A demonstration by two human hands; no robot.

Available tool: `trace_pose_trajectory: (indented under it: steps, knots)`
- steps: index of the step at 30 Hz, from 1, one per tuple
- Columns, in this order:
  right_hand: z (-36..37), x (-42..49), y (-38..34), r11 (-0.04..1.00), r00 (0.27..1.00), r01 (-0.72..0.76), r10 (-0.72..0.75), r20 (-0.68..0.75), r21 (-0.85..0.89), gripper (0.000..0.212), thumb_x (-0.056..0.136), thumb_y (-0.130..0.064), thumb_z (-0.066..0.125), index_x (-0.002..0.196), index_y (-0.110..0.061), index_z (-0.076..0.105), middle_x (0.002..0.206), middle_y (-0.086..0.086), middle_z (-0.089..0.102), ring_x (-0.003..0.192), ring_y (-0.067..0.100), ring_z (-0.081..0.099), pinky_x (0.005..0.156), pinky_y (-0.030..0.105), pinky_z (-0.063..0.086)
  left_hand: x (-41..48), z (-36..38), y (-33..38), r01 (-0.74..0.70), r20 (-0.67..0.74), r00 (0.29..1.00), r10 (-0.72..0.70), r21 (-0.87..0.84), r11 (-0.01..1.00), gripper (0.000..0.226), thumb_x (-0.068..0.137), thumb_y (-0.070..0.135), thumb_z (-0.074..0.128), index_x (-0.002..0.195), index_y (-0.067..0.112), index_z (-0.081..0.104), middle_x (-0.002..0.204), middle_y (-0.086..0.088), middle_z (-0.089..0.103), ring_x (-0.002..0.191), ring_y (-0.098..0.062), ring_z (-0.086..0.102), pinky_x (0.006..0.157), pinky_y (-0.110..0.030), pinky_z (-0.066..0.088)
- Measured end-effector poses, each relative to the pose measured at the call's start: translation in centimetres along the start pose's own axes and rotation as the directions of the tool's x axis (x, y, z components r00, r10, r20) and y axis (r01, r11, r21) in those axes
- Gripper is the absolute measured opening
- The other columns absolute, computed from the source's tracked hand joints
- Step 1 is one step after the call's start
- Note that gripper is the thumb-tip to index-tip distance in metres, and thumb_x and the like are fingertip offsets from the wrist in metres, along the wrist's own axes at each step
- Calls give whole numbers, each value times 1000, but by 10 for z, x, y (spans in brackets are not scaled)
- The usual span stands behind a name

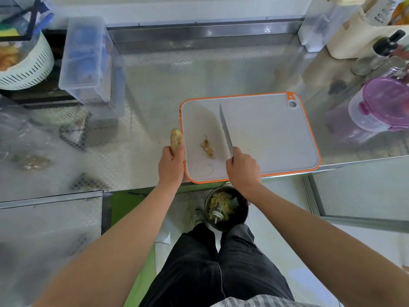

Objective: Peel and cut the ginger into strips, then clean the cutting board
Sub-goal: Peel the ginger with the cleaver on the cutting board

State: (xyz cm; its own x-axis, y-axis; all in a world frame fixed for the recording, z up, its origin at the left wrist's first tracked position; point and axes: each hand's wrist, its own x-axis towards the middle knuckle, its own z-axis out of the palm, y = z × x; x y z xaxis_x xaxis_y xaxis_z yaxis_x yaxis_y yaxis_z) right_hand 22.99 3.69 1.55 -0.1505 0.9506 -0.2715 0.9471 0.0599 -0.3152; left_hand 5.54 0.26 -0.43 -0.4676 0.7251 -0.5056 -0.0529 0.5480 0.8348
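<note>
I see left hand [171,165] gripping ginger [176,138] at cutting board's [265,134] left edge. Right hand [242,168] grips knife [225,129] over board. Peel scraps [207,147] lie on board, at worktop's [155,85] front edge.

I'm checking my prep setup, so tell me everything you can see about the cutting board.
The board is pale grey, plastic-looking, with an orange rim, rounded corners and a hole at its far right corner. It lies flat at the front edge of the counter. Peelings sit on its left part. The left hand, gripping ginger, is at its left edge; the right hand holds a knife over it.
</note>
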Motion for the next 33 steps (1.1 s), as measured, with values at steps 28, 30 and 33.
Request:
trace_pose_trajectory:
  steps: [28, 30, 33]
  knots:
    - [-2, -10, -1, 999, 999, -41, 41, 33, 14, 21, 96, -14, 37, 113, -7, 47, 74, 8, 52, 69, 31, 55, 57, 32, 37, -6, 11, 10, -133, -18, 989, 149, 351, 927, 28, 97, 40, 49, 100, 12, 48, 88, -1, 55, 78, -16, 51, 56, -21, 33]
    - [-2, -12, -3, 999, 996, 19, -23, 92, 37, 11, 96, -15, 39, 100, -9, 47, 73, 8, 52, 67, 30, 52, 56, 32, 36, -5, 12, 9, -170, -23, 981, 192, 376, 911, 29, 96, 41, 52, 98, 12, 50, 90, -3, 57, 79, -18, 54, 56, -21, 35]
    - [-11, -6, 6, 985, 996, 22, -37, 83, 171, 13, 94, -18, 42, 86, -8, 44, 70, 11, 56, 63, 33, 56, 53, 34, 42, -3, 15, 9, -263, -43, 948, 315, 452, 852, 32, 91, 43, 59, 97, 12, 53, 89, -3, 57, 81, -20, 56, 61, -27, 40]
